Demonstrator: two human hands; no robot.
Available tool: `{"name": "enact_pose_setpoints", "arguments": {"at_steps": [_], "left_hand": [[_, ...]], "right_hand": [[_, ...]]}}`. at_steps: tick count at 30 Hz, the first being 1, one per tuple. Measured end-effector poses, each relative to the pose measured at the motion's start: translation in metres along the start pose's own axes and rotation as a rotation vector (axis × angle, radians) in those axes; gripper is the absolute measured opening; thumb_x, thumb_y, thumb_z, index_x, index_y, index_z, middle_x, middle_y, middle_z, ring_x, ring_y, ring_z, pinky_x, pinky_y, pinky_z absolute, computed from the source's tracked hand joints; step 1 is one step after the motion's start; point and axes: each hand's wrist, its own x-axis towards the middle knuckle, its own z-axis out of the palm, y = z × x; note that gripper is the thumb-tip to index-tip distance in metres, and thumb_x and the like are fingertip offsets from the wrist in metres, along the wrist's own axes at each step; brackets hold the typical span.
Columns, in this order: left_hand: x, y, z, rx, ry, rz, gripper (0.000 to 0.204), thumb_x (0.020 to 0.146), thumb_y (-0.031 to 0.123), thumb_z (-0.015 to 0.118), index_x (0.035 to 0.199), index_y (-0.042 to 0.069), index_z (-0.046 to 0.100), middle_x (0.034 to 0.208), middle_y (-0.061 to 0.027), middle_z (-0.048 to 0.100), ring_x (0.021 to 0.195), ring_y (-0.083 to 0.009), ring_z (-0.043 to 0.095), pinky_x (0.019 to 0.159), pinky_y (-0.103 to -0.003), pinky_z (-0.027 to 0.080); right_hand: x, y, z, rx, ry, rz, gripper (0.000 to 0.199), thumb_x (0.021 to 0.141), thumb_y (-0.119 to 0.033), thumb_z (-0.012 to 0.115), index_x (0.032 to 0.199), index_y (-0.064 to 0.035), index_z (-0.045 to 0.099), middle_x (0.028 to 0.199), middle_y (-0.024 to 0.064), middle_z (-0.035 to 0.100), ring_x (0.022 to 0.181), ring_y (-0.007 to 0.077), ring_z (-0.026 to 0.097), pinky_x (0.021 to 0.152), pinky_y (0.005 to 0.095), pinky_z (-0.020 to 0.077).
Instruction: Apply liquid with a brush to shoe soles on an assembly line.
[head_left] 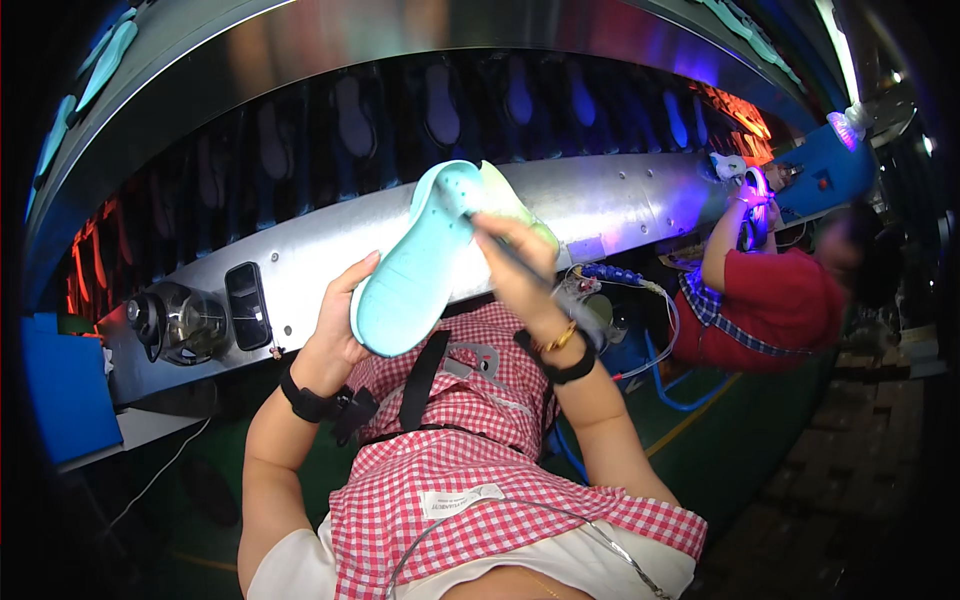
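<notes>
My left hand (pixel 340 312) grips the near left edge of a turquoise shoe sole (pixel 408 285), thumb on the rim. The sole is tilted up over the metal ledge, its narrower far end dotted with small holes. My right hand (pixel 527 285), smeared by motion, is closed around a dark slim brush-like tool (pixel 505 250). The tool's tip is at the sole's right edge, near the holes; its exact kind is too blurred to tell. Behind my right hand a pale green piece (pixel 512 200), perhaps another sole, is partly hidden.
A metal ledge (pixel 620 200) runs along a machine with several hanging soles (pixel 443 105). A phone (pixel 247 305) and a dark glass jug (pixel 190 325) are at left. At right sits a co-worker in a red shirt (pixel 780 305); tubes and a cable (pixel 665 305) hang between us.
</notes>
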Motion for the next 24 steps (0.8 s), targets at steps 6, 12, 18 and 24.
{"name": "enact_pose_setpoints", "arguments": {"at_steps": [6,12,18,24], "left_hand": [[-0.042,0.041,0.024,0.213,-0.126,0.367,0.051,0.087,0.030,0.041,0.123,-0.006,0.037,0.114,-0.0206,0.051,0.098,-0.0298,0.056,0.085,-0.043,0.046],[-0.063,0.151,0.104,0.363,-0.485,0.711,0.057,0.090,0.034,0.030,0.128,-0.008,0.025,0.127,-0.0289,0.034,0.114,-0.0462,0.037,0.089,-0.060,0.034],[-0.015,0.283,0.125,-0.191,-0.282,0.927,0.064,0.089,0.035,0.030,0.135,-0.003,0.007,0.140,-0.0234,0.008,0.129,-0.0382,0.009,0.104,-0.057,0.010],[0.029,0.292,0.166,0.794,-0.264,0.829,0.059,0.091,0.030,0.037,0.133,-0.005,0.014,0.138,-0.0220,0.018,0.129,-0.0274,0.020,0.108,-0.037,0.016]], "right_hand": [[-0.027,-0.024,-0.047,0.686,-0.169,0.315,0.017,0.078,-0.002,0.057,0.093,0.0049,0.059,0.089,0.0176,0.062,0.044,0.0058,0.045,0.043,0.0164,0.0368],[-0.045,0.008,-0.051,0.809,0.031,0.550,0.017,0.080,-0.001,0.053,0.096,0.0052,0.056,0.092,0.0177,0.061,0.047,0.0082,0.045,0.044,0.0173,0.0381],[-0.035,0.004,-0.021,0.816,-0.042,0.611,0.017,0.081,-0.002,0.054,0.098,0.0039,0.056,0.086,0.0118,0.061,0.048,0.0067,0.047,0.044,0.0166,0.0380],[-0.031,0.003,-0.052,0.728,0.122,0.627,0.017,0.080,-0.006,0.057,0.096,0.0013,0.060,0.066,0.0015,0.056,0.046,0.0046,0.045,0.041,0.0160,0.0358]]}}
